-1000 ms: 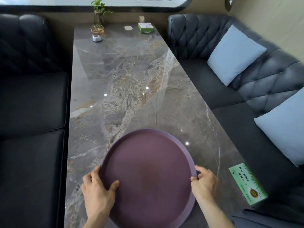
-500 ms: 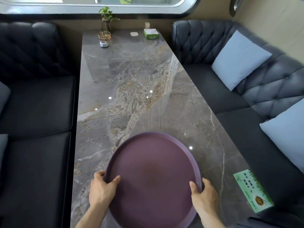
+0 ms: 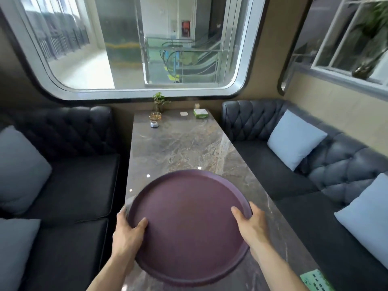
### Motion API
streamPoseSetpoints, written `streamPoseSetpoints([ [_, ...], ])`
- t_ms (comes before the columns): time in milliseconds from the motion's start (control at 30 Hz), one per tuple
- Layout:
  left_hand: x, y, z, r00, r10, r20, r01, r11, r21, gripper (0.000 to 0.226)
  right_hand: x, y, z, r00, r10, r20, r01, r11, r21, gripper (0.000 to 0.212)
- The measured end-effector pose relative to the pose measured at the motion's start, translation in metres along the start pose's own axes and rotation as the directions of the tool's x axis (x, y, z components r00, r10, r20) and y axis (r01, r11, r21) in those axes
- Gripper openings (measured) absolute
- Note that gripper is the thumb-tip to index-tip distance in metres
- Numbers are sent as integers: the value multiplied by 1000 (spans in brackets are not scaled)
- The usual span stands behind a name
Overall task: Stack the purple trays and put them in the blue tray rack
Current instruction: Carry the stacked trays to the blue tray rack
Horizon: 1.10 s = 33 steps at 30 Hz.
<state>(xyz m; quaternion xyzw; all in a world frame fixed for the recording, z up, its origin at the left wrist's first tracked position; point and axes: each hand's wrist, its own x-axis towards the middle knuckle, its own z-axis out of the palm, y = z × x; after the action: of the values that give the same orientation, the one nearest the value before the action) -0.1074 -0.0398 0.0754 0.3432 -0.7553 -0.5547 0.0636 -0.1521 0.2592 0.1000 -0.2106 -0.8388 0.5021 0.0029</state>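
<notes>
A round purple tray (image 3: 189,225) is held above the near end of the marble table (image 3: 184,148), tilted with its near edge toward me. My left hand (image 3: 126,234) grips its left rim, thumb lying on the tray's upper face. My right hand (image 3: 249,225) grips the right rim the same way. Only one tray shows. No blue tray rack is in view.
Dark tufted sofas (image 3: 315,181) flank the table, with pale blue cushions (image 3: 296,139) on both sides. At the table's far end stand a small plant in a glass (image 3: 156,110), a green box (image 3: 200,113) and small items. A green card (image 3: 315,280) lies at the near right corner.
Both hands have lifted the tray off the table and pulled it toward me. My view has risen, so the window behind the table now shows.
</notes>
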Motion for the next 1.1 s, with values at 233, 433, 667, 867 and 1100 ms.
streamPoseSetpoints([
  [233,-8,107,-74,983,180,-43,-184,975,-127,83,-34,-114,-26,981,-193,-24,194,978,72,90],
  [433,-21,167,-109,968,235,-90,-249,944,-215,81,-53,-181,-56,954,-291,-68,297,948,113,86],
  [667,-38,205,-118,964,254,-78,-266,918,-293,76,-56,-213,-85,928,-360,-101,372,916,151,87],
  [867,-55,224,-94,961,268,-64,-274,904,-328,75,-42,-212,-116,926,-357,-122,374,912,170,88],
  [1100,-95,249,-26,954,301,-10,-285,893,-349,64,-19,-185,-190,936,-312,-165,337,929,152,87],
])
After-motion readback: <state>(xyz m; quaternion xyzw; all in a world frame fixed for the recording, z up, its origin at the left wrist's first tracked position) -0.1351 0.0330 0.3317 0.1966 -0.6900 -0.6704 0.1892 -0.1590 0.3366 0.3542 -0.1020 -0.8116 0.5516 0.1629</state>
